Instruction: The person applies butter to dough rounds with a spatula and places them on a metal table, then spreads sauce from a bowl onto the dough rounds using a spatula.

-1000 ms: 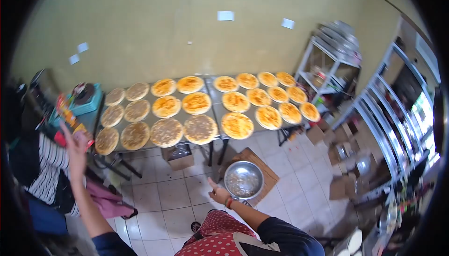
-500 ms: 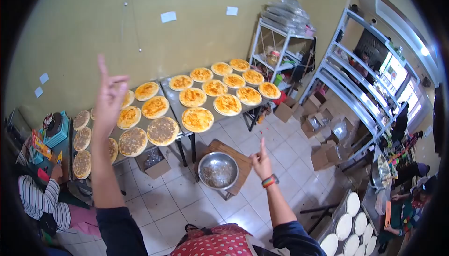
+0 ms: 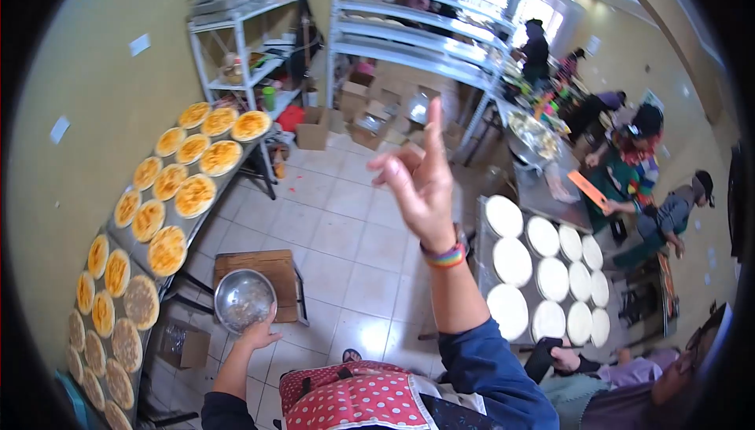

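My right hand [image 3: 421, 174] is raised at the middle of the view, forefinger pointing up, thumb and other fingers apart, holding nothing. Low at the left, my left hand [image 3: 259, 332] has its fingers spread at the near rim of a steel bowl [image 3: 245, 301]; whether it touches the rim I cannot tell. That bowl rests on a wooden stool [image 3: 277, 269] and has some bits in its bottom. Round flatbreads with orange topping [image 3: 195, 196] and others with brown topping [image 3: 127, 343] lie in rows on the long table at the left.
Pale dough rounds [image 3: 512, 262] cover a table at the right. Beyond it, a co-worker [image 3: 637, 147] holds an orange board [image 3: 588, 190]; several other people stand around. A person [image 3: 613, 383] is close at the lower right. Metal racks [image 3: 417, 53], a shelf [image 3: 244, 56] and boxes [image 3: 313, 127] stand ahead.
The view has swung to the right, bringing the dough rounds and co-workers into sight. My left hand has come down from its raised position to beside the bowl; my right hand has risen.
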The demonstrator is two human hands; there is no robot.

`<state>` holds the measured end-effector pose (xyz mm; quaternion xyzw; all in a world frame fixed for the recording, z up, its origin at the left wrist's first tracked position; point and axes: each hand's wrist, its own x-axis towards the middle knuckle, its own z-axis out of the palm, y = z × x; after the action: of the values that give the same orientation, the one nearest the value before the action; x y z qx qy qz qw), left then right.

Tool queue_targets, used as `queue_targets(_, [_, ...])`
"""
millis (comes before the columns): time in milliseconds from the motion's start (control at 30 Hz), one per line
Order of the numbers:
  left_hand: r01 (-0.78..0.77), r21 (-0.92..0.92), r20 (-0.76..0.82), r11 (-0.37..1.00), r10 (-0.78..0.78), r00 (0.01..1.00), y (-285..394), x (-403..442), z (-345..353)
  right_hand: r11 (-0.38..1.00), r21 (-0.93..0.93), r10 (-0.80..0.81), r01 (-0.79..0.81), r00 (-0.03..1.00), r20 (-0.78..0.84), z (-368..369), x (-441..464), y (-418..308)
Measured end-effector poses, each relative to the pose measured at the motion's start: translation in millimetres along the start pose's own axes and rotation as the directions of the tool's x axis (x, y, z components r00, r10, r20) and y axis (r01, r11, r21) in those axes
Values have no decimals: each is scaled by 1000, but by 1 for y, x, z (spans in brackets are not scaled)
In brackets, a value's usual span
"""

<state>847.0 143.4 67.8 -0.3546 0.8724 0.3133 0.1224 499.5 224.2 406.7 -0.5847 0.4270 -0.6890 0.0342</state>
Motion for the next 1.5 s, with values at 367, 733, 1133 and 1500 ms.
queue_targets(367, [-60,99,494,993,3,869,59,86,0,989,-19,137,-144,969,-206,-80,20,32])
queue_targets(733, [-162,-329,338,930,276,900,-2,181,94,529,-718,777,-452,599,195,-25,-142,266])
queue_targets(1133, [-314,-292,-399,903,184,898,60,307,-221,191,-932,811,-307,-486,326,-145,-297,367])
queue_targets(1500, [-147,-577,-167,803,61,984,-38,525,-224,452,-745,890,-491,300,343,-59,-85,691])
